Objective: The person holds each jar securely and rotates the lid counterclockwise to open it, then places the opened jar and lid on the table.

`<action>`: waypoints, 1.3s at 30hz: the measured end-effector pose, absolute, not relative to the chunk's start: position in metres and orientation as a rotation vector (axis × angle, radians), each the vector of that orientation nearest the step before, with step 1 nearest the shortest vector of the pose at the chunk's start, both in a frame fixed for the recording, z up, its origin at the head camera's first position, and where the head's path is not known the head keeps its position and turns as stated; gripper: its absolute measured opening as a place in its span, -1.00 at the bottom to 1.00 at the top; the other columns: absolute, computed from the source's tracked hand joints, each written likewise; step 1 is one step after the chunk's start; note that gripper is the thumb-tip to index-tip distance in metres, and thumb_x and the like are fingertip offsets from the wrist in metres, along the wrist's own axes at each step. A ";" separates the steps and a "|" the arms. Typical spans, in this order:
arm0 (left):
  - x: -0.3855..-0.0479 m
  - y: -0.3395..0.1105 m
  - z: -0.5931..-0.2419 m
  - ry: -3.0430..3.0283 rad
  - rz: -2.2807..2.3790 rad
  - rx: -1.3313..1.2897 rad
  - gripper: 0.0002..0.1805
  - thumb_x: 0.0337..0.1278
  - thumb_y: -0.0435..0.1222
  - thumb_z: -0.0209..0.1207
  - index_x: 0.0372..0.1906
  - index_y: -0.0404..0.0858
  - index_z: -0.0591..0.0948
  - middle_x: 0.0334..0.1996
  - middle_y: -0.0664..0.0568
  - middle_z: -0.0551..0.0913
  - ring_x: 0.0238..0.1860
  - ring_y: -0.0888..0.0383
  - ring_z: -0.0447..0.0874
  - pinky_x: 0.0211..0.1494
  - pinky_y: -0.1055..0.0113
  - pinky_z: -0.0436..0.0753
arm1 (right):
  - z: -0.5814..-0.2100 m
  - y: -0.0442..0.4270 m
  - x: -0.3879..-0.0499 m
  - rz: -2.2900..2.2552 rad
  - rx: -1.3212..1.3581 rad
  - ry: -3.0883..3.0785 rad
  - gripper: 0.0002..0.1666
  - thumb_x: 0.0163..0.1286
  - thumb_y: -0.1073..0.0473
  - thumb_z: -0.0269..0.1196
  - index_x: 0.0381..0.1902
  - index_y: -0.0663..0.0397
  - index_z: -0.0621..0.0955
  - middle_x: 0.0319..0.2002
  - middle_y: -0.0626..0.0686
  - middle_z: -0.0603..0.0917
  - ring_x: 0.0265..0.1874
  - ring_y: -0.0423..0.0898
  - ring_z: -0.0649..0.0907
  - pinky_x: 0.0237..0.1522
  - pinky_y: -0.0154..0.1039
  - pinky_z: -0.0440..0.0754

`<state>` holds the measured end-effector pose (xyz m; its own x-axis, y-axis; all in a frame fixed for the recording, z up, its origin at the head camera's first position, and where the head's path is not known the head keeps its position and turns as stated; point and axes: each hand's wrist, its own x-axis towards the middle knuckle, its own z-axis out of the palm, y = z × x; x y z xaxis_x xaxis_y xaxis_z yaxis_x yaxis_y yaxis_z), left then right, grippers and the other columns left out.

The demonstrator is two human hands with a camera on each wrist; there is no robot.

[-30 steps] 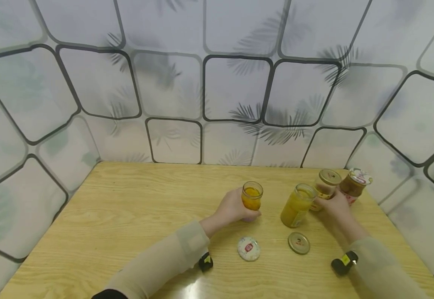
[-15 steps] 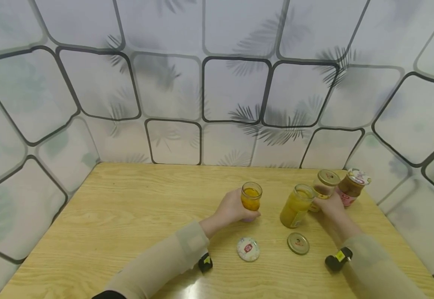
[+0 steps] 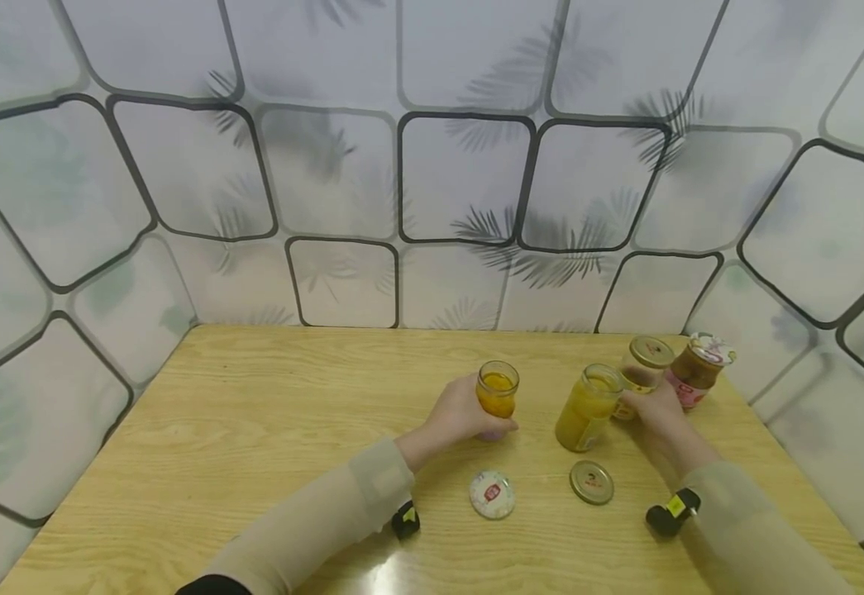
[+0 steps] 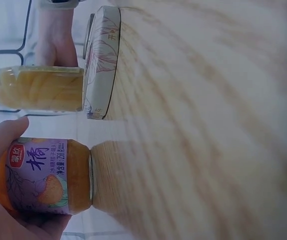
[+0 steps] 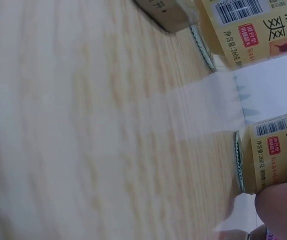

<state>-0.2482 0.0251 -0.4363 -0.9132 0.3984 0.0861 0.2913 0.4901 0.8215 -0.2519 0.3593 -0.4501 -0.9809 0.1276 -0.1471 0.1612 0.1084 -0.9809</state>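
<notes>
My left hand [image 3: 464,411] grips an uncapped glass jar of orange fruit [image 4: 38,175] with a purple label, standing upright on the table. To its right, an uncapped jar of yellow fruit [image 3: 584,417] stands untouched. My right hand [image 3: 658,409] holds a similar yellow-labelled jar [image 5: 273,155] around its side; its gold lid [image 3: 651,351] is on. Beyond that hand stands a brown jar [image 3: 698,372] with a pink label and a patterned lid. A white patterned lid [image 3: 492,494] and a gold lid [image 3: 591,483] lie loose in front of the jars.
The wooden table [image 3: 238,413] reaches back to a patterned wall covering [image 3: 342,182]. A similar side wall [image 3: 818,330] rises close beyond the brown jar at the right edge. Black wrist straps with a small device [image 3: 673,512] sit on the forearms.
My right wrist has shifted slightly left, and more of the brown jar's pink label shows. The head view has drifted a little. My left hand and the jars stay in place.
</notes>
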 end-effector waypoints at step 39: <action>-0.247 0.026 -0.442 2.524 1.468 0.489 -0.23 -0.11 -0.23 0.68 0.24 -0.30 0.57 0.10 -0.15 0.75 0.14 -0.09 0.73 0.33 -0.05 0.68 | -0.296 0.340 -0.242 -1.651 -0.109 2.842 -0.61 0.49 0.14 0.41 0.20 -0.02 0.60 -0.08 -0.56 0.65 0.04 -0.52 0.57 0.42 0.17 0.45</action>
<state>-0.2473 0.0256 -0.4419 -0.9296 0.3684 0.0087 0.1899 0.4586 0.8681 -0.2416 0.3399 -0.2956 -0.9870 0.0163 0.1597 -0.1306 0.4966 -0.8581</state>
